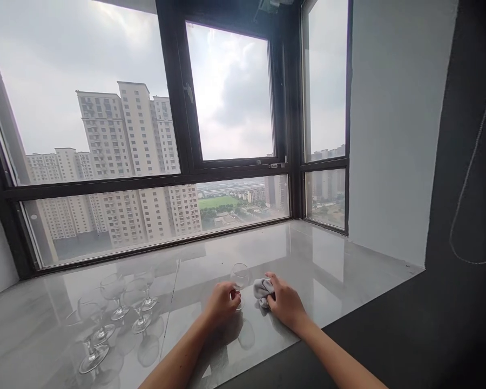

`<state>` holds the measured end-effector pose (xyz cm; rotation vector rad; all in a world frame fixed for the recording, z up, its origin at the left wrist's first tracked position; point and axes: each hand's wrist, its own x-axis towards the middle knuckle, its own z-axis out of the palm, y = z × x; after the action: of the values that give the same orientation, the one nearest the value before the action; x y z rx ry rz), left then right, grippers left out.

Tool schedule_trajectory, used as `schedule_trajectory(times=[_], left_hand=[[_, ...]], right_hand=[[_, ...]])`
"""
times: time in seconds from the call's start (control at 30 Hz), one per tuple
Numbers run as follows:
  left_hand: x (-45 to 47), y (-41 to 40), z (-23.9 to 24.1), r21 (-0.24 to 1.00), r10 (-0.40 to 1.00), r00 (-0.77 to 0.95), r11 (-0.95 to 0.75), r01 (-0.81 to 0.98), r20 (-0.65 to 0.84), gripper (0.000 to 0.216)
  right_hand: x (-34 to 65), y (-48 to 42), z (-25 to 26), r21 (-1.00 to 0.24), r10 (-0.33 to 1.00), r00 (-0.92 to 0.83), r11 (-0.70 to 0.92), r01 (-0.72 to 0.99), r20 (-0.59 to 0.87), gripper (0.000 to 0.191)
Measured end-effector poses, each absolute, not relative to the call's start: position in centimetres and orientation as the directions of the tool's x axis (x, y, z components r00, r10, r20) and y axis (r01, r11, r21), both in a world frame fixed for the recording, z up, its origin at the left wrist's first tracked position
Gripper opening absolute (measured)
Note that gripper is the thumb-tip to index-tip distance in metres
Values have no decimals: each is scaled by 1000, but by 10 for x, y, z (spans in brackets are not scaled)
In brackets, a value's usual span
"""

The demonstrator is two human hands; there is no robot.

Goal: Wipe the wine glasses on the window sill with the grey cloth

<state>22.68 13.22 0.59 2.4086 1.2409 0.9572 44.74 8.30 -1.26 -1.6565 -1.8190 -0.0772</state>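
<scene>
We have the glass (240, 274) in front of us on the near middle of the sill (340, 292), upright, its bowl rising above our left hand (222, 301). That hand's fingers curl in and pinch the glass low down, about the stem; we cannot tell whether the foot bears its weight on the sill. Just beside it, our right hand (284, 302) pinches a bunched grey cloth (263, 290) between thumb and fingers, and we see a gap between cloth and glass. We judge the step in hand to be steadying the glass, with the cloth held at the ready. To our mind the next move calls for a light, sure grip on the left, since the stem looks thin, and a soft touch from the right if cloth and glass meet. Over to our left, across a dark seam (172, 294), five other glasses (119, 310) stand upright in a loose cluster, well apart from our hands. Behind the sill we have the dark window frame (235, 168), and beyond it tall buildings (133, 135) under a cloudy sky
</scene>
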Motion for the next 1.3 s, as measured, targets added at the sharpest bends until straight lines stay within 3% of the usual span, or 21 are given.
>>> schedule_trajectory(times=[0.83,1.3], left_hand=[[235,128,4,581,830,411,-558,592,377,16],[234,130,1,558,821,429,-571,603,377,16]], right_hand=[[448,85,-18,-364,845,-43,274,890,532,62],[446,85,-17,-350,846,-45,267,898,531,62]])
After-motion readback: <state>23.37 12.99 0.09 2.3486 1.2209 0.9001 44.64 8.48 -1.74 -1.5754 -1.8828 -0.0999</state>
